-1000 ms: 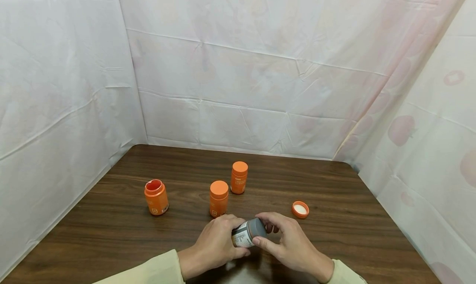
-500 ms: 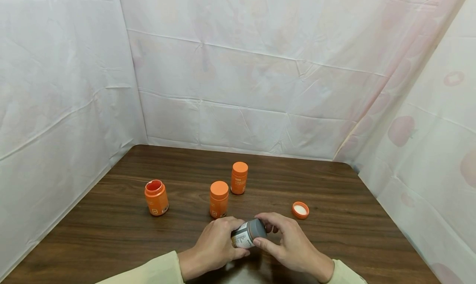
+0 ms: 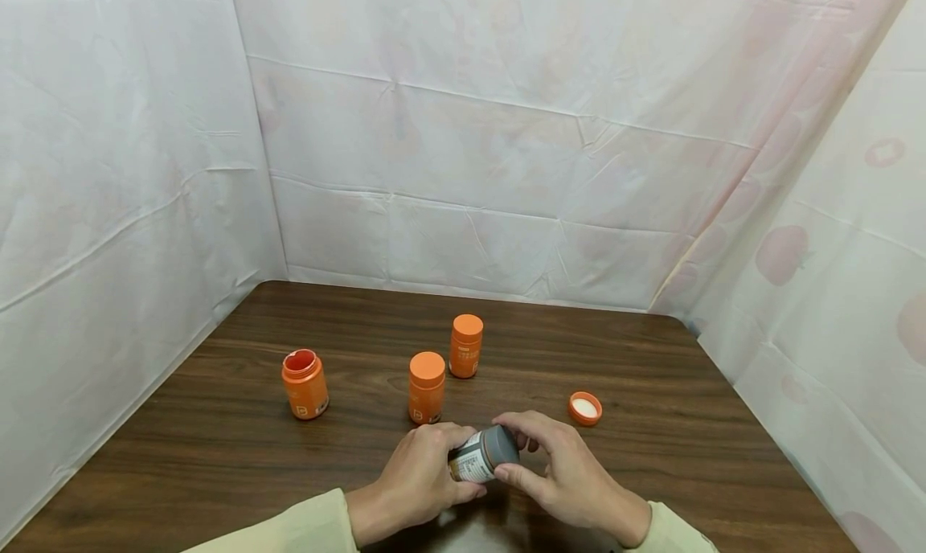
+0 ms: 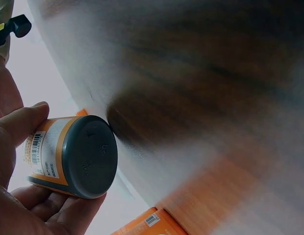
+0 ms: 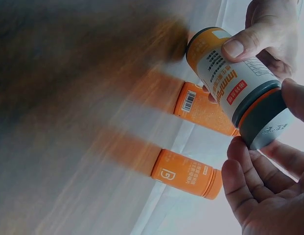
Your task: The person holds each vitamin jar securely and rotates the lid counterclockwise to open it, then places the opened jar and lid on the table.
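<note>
"Any change over the last second?"

"Hardly any. At most, a slight shift of the right hand (image 3: 567,474) on the gray cap (image 3: 502,445), toward the left hand (image 3: 417,473). Otherwise, the same two-handed hold."

"How, exactly, on the left?"

"Wrapped around the body of the gray-capped bottle (image 3: 471,460), with thumb and fingers on opposite sides."

"And on the right?"

"Pinching the gray cap between thumb and fingertips, not spread flat."

"Placement of the bottle?"

"Between the two hands, tilted, with the cap end toward the right one. Touching the table (image 3: 174,448) or just above it: cannot tell."

"Meaning for the work in hand?"

"By judgement, still at the cap, with little or no progress in that second. Still seated, with a thin orange ring (image 5: 258,102) visible below it in the right wrist view. Loosened or tight: cannot tell."

"Around the hands?"

"Unmoved. Just beyond the left hand, the nearer lidded bottle (image 3: 426,392); past that, beyond the gap between the hands, the farther lidded bottle (image 3: 465,350). Well out to the left of the left hand, the open orange bottle (image 3: 307,392). Beyond the right hand, the upturned orange lid (image 3: 584,408), with white inside."
</note>
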`<action>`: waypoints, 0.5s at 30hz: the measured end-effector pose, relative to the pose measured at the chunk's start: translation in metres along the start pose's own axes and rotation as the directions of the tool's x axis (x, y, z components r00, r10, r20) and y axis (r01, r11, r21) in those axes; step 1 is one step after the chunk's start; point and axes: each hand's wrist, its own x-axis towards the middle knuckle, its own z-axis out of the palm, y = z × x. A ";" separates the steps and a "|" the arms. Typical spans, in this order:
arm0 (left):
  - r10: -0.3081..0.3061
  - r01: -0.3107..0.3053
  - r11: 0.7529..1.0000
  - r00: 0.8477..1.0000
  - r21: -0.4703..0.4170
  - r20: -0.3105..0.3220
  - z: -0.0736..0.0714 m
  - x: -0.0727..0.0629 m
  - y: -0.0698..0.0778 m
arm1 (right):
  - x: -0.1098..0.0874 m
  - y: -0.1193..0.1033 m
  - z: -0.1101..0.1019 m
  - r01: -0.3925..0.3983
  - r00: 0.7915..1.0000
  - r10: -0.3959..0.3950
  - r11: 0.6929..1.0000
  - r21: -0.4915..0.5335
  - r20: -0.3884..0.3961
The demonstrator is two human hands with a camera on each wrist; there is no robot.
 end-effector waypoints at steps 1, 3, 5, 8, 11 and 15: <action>0.001 -0.001 1.000 1.000 -0.002 0.001 0.000 0.000 0.000 | 0.000 0.000 0.000 0.006 1.000 -0.006 1.000 0.003 0.004; 0.005 -0.005 1.000 1.000 -0.003 0.000 0.000 0.000 0.000 | 0.000 0.000 -0.001 0.018 1.000 -0.019 1.000 0.010 0.013; 0.003 -0.003 1.000 1.000 -0.008 0.003 -0.001 0.000 0.000 | 0.001 0.001 -0.002 0.037 0.999 -0.037 0.999 0.016 0.018; 0.001 -0.001 1.000 1.000 -0.016 0.008 -0.002 0.001 0.001 | 0.002 0.001 -0.003 0.060 0.998 -0.061 0.998 0.026 0.029; -0.008 0.008 0.999 1.000 -0.033 0.016 -0.003 0.002 0.001 | 0.003 0.001 -0.005 0.056 0.997 -0.058 0.997 0.044 0.053; -0.012 0.013 0.999 1.000 -0.049 0.021 -0.004 0.001 0.001 | 0.004 0.001 -0.007 0.050 0.995 -0.056 0.997 0.066 0.087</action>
